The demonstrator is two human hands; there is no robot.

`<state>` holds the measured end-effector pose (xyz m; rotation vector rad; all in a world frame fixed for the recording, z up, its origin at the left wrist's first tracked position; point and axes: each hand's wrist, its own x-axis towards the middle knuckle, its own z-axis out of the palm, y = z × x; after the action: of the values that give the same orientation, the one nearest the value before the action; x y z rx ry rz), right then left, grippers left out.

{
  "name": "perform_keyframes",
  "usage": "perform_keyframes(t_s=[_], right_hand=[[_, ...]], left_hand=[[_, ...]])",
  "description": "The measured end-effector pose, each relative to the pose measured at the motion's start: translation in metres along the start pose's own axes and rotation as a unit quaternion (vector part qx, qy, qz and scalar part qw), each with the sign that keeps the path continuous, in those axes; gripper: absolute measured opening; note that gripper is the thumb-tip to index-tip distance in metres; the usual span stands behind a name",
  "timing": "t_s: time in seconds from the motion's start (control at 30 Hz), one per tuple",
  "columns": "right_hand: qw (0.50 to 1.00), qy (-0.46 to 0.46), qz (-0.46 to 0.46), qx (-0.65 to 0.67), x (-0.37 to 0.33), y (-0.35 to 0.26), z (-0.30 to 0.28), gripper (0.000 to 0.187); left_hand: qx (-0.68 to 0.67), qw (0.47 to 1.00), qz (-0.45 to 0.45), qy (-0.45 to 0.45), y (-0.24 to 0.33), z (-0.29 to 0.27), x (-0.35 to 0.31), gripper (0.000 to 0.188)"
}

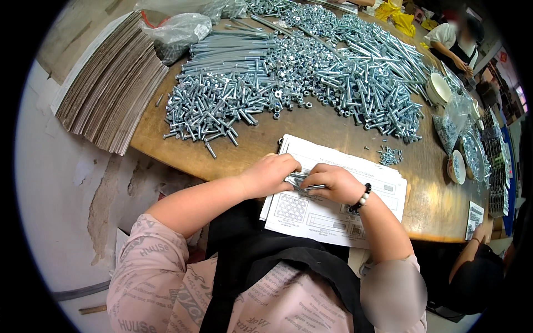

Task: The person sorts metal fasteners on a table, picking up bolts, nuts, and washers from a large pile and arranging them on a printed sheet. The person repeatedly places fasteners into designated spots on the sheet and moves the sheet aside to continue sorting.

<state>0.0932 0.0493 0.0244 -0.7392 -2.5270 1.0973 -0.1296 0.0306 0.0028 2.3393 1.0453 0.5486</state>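
Close together above a stack of printed sheets, my left hand and my right hand are both closed. Between them is a small bunch of silver bolts. The left fingers wrap round one side of the bunch; a bolt shank pokes out under the right fingers. How many bolts each hand grips is hidden. A black and white bead bracelet circles my right wrist. Beyond the sheets lie a heap of short bolts and a pile of nuts.
Longer bolts spread over the wooden table, with a few small screws right of the sheets. Stacked cardboard stands at the left. Bowls and a plastic bag of hardware sit rightward. Other people are at the far right.
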Motion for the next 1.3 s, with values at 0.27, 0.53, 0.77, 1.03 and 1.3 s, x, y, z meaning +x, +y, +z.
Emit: perform_keyframes(t_s=[0.27, 0.53, 0.77, 1.03, 1.3], right_hand=[[0.980, 0.024, 0.079, -0.182, -0.002, -0.027, 0.001, 0.022], [0.930, 0.034, 0.196, -0.309, -0.002, -0.035, 0.030, 0.027], [0.952, 0.030, 0.210, -0.223, -0.013, -0.021, 0.016, 0.023], [0.965, 0.028, 0.204, -0.163, -0.011, -0.019, 0.003, 0.020], [0.973, 0.094, 0.104, -0.184, 0.071, -0.016, -0.014, 0.017]], left_hand=[[0.042, 0.999, -0.020, 0.009, 0.008, 0.011, 0.004, 0.031], [0.007, 1.000, 0.009, -0.017, 0.003, 0.006, 0.006, 0.041], [0.054, 0.998, 0.012, -0.024, 0.009, 0.010, 0.004, 0.045], [0.031, 0.999, 0.019, 0.006, 0.010, 0.008, 0.003, 0.046], [0.114, 0.984, -0.083, 0.112, -0.043, -0.043, -0.014, 0.029]])
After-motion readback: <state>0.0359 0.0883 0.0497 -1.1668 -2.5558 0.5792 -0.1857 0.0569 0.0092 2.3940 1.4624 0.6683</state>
